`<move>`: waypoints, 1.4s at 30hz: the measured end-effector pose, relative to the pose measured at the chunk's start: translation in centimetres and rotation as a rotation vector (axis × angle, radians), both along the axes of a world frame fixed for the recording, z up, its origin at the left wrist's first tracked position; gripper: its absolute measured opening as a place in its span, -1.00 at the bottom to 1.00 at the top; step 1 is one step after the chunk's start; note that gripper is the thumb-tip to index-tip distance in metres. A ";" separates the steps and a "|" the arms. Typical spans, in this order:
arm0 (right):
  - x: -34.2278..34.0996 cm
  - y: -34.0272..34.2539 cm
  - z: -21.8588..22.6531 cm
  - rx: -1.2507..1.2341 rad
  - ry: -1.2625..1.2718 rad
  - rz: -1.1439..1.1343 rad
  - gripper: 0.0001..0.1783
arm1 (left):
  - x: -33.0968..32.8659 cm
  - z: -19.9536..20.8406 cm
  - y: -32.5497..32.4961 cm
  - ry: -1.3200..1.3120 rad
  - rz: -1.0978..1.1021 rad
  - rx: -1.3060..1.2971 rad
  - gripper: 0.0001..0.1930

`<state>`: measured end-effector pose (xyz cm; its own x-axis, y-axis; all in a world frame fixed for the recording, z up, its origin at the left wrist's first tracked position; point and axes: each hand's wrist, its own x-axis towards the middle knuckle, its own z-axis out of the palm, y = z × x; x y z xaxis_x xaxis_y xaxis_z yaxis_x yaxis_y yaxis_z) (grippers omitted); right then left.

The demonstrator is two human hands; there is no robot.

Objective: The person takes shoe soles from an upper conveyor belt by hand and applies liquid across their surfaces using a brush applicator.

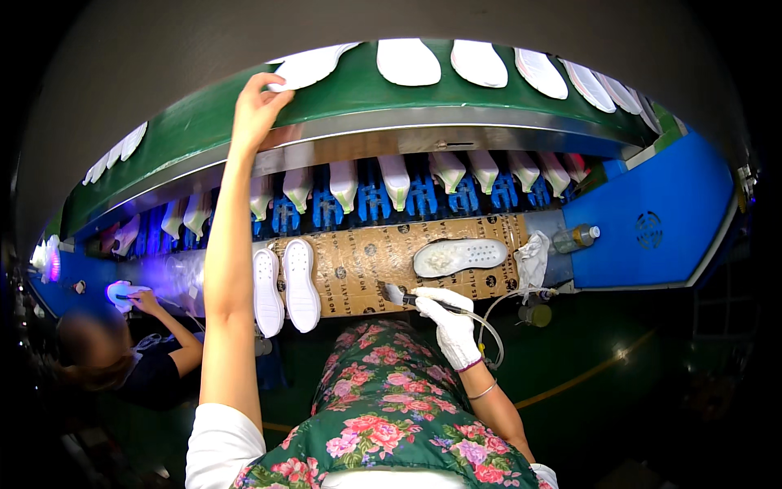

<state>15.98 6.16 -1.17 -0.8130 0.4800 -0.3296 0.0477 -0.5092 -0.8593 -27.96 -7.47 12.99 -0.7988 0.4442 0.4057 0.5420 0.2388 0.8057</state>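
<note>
My bare left hand (259,108) reaches far forward to a green conveyor belt, fingers closed on the near end of a white shoe sole (314,67). My right hand (452,332), in a white knitted glove, grips a brush (397,295) with a dark, flat tip and a clear tube (498,338) running from it. Above the brush, a white sole (460,257) lies inner side up on the cardboard-covered bench, its one end whitish and rough-looking, the other dotted with holes. Two more white soles (300,285) stand side by side at the bench's left.
Several white soles (478,63) lie along the green belt (358,98). Below it, white shoe uppers (394,181) hang in a row over blue holders. A crumpled white cloth (532,259) and a clear bottle (575,238) are at right. Another person (138,350) works at far left.
</note>
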 end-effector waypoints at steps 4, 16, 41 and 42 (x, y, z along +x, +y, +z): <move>-0.5 0.6 0.0 -0.087 0.116 -0.055 -0.77 | 5.9 0.6 -8.0 0.229 0.175 0.353 -0.74; -4.4 -1.5 11.8 0.178 0.298 0.346 -0.73 | 23.3 -8.9 -13.0 -0.996 0.136 0.583 -0.63; -7.8 -4.4 11.5 1.462 0.599 0.086 -0.74 | 34.6 -12.6 -6.3 -1.290 -0.258 0.683 -0.01; -7.4 -5.0 11.7 1.427 0.629 0.162 -0.75 | 34.6 -12.8 -6.2 -1.284 -0.288 0.715 -0.06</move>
